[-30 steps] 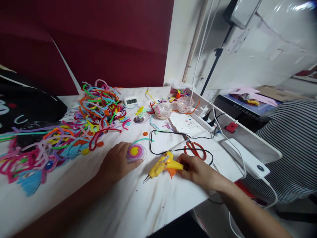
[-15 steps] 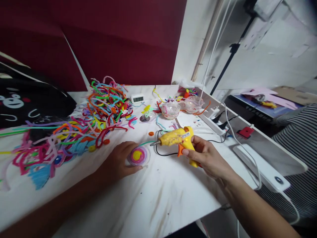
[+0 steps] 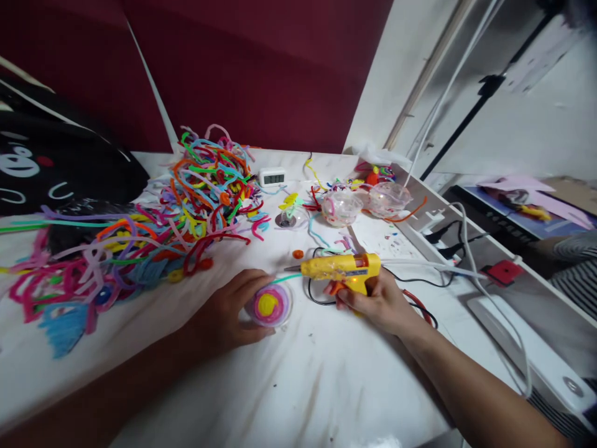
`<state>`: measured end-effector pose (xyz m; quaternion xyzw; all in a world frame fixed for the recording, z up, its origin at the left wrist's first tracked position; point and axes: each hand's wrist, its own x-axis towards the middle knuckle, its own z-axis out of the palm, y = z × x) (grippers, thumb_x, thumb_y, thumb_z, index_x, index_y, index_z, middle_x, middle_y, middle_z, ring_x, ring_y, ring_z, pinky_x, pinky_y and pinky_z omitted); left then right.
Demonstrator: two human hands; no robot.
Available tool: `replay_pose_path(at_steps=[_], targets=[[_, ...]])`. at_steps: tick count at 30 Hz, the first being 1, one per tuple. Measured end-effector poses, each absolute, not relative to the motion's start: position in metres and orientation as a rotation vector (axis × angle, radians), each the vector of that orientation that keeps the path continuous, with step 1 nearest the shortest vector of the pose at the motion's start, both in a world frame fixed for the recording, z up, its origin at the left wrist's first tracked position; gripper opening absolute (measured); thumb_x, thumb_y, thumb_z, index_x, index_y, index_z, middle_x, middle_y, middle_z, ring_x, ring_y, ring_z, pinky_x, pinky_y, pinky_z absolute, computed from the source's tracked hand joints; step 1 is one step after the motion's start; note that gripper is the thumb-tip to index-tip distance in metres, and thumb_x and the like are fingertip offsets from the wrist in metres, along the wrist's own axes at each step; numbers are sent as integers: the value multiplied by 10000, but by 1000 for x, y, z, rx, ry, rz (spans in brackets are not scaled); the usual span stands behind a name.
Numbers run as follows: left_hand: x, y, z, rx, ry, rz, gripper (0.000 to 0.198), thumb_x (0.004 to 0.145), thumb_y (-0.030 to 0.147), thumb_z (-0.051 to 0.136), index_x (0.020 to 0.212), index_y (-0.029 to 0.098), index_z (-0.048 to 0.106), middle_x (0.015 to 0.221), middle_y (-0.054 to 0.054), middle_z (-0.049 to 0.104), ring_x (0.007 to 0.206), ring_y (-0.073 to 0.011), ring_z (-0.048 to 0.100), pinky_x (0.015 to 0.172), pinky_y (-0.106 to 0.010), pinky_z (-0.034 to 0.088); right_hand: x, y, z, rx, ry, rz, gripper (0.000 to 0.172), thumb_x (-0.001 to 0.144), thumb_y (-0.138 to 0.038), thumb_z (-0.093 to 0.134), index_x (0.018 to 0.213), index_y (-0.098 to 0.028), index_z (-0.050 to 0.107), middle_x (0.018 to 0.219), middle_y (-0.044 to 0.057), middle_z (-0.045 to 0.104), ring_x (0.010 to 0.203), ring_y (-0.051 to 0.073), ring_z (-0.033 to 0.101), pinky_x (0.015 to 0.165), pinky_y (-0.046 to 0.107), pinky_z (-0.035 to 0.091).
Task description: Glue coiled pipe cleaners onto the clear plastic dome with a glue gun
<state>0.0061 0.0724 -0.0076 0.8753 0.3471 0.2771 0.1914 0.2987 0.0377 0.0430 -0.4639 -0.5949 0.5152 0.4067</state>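
Note:
My left hand [image 3: 233, 309] is closed around the side of a small clear round dish [image 3: 285, 306]. Inside it lies a coil of pipe cleaner [image 3: 267, 305], yellow at the centre, then pink and purple. A green pipe cleaner [image 3: 285, 278] sticks out from the coil's top edge to the right. My right hand [image 3: 373, 303] grips a yellow hot glue gun [image 3: 338, 269] with fingers by its orange trigger. The gun's metal nozzle points left, above and just right of the dish, close to the green strand. Whether nozzle and strand touch, I cannot tell.
Piled pipe cleaners [image 3: 209, 180] cover the left and back left. A small digital clock [image 3: 272, 177] and clear plastic bowls [image 3: 342, 208] stand at the back. Cords and a power strip [image 3: 438, 233] line the right edge, with a white device [image 3: 527, 354] below.
The view has shifted, so the tabletop things sit further right. My right hand has tilted the glue gun more level, and its fingers now wrap the trigger. My left hand still holds the dish.

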Motion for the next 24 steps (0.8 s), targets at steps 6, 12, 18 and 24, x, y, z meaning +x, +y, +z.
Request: replay_pose_path(at_steps=[6,12,18,24], targets=[[8,70,-8,2397,1003,776,706,734,395,753,1365,200,502,1317,-125,558,1194,-329,566,1046,-385,486,304,31,33,-1212,-1449,1356,237,840,-340,697,992,-220,560,891,38,693,750,167,654,664,288,545],[8,67,-8,2385,1041,792,633,767,379,703,1353,216,526,1340,-96,565,1183,-331,577,1041,-382,498,306,26,33,-1258,-1554,1308,239,865,-333,683,1048,-242,559,976,43,651,869,193,653,702,296,554],[10,63,-7,2360,1065,786,609,806,404,680,1355,195,517,1363,-114,547,1212,-324,560,1073,-376,466,306,22,32,-1221,-1588,1378,285,901,-307,643,1147,-266,506,1040,49,635,977,208,653,783,306,553],[8,68,-17,2279,1021,818,658,710,464,748,1292,271,510,1336,-89,581,1222,-342,559,1042,-462,494,306,19,32,-1239,-1572,1404,319,911,-296,635,1179,-282,463,1050,41,649,971,201,647,762,298,547]])
